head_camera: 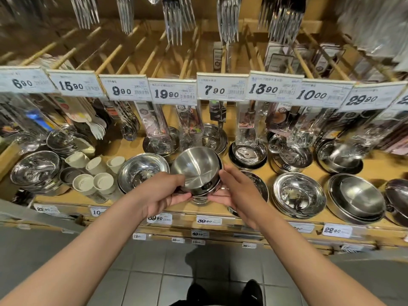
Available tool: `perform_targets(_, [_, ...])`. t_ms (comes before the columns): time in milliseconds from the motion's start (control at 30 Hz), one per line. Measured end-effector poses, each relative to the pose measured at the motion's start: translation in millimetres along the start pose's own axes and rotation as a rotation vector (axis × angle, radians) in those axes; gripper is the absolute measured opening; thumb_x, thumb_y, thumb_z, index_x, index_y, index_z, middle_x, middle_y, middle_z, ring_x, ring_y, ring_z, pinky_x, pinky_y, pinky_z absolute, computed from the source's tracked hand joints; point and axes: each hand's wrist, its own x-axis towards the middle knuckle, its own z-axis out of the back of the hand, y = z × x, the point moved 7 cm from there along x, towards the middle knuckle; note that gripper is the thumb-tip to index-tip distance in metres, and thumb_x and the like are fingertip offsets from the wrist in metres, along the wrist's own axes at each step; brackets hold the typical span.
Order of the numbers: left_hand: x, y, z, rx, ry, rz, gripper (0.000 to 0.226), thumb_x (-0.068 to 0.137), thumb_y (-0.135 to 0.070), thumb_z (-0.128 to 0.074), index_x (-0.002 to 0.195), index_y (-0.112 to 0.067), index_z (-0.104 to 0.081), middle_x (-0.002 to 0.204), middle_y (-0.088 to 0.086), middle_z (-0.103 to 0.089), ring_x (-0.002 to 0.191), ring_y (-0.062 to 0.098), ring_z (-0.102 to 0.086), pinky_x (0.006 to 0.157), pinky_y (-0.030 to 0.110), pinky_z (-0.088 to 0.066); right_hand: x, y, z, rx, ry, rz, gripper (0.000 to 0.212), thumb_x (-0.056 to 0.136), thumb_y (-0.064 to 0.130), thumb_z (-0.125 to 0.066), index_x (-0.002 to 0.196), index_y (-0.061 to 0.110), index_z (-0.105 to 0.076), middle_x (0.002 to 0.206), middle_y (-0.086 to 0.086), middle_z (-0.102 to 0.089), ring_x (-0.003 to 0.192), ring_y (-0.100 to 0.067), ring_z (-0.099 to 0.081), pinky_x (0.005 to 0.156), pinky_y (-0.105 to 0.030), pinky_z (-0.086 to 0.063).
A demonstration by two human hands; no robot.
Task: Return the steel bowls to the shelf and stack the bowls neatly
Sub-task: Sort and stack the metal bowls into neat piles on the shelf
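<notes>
Wooden shelf [254, 166] with steel bowls [299, 193], white cups [96, 165].

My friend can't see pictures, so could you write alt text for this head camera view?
Two hands, left hand and right hand, hold a small stack of steel bowls tilted over a wooden shop shelf crowded with steel bowls, white cups and price tags. Packaged forks hang above.

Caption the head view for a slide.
Both hands, left and right, hold stacked steel bowls above the shelf.
</notes>
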Motion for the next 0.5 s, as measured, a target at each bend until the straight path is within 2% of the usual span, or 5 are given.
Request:
perform_targets(100, [-2.1,0.3,5.8,-0.025,0.007,-0.006,0.009,0.101,0.004,-0.049,0.108,0.005,-0.054,0.077,0.024,-0.075,0.065,0.03,-0.076,0.053,0.024,-0.061,1.6,-2.7,-3.1,-0.015,-0.031,0.004,0.029,0.105,0.025,-0.056,0.132,0.013,-0.059,0.112,-0.022,-0.076,0.096,-0.038,-0.077,0.08,-0.04,-0.065])
perform_targets(167, [-4.9,-2.8,9.6,-0.019,0.006,-0.031,0.022,0.1,0.006,-0.049,0.121,-0.001,-0.051,0.088,0.027,-0.075,0.07,0.034,-0.077,0.054,0.026,-0.062,4.5,-4.5,-7.3,-0.031,-0.034,0.016,0.016,0.105,0.022,-0.056,0.117,0.017,-0.065,0.107,-0.022,-0.076,0.092,-0.037,-0.077,0.074,-0.036,-0.065])
perform_targets(267, [-9.4,-12.4,17.5,-0.019,-0.005,-0.084,0.041,0.099,0.007,-0.049,0.132,-0.016,-0.046,0.101,0.025,-0.072,0.073,0.034,-0.077,0.054,0.029,-0.063,10.2,-7.5,-10.3,-0.058,-0.071,0.021,0.012,0.105,0.017,-0.055,0.113,0.023,-0.063,0.098,-0.019,-0.079,0.087,-0.033,-0.078,0.069,-0.033,-0.064])
perform_targets(400, [-18.9,-27.2,37.7,-0.065,-0.02,-0.11,0.036,0.099,0.007,-0.049,0.126,-0.015,-0.054,0.112,0.027,-0.069,0.078,0.034,-0.078,0.053,0.029,-0.063,16.8,-8.7,-6.5,-0.04,-0.138,-0.021,0.023,0.103,0.013,-0.053,0.125,0.017,-0.058,0.104,-0.02,-0.078,0.086,-0.032,-0.078,0.068,-0.034,-0.066])
perform_targets(500, [-26.8,-34.9,59.7,-0.135,-0.06,-0.145,0.033,0.099,0.007,-0.047,0.119,-0.016,-0.057,0.113,0.026,-0.068,0.081,0.033,-0.078,0.053,0.027,-0.062,18.2,-3.7,-1.3,-0.084,-0.201,-0.041,0.017,0.101,0.014,-0.057,0.115,0.024,-0.06,0.108,-0.013,-0.076,0.085,-0.03,-0.078,0.064,-0.029,-0.065])
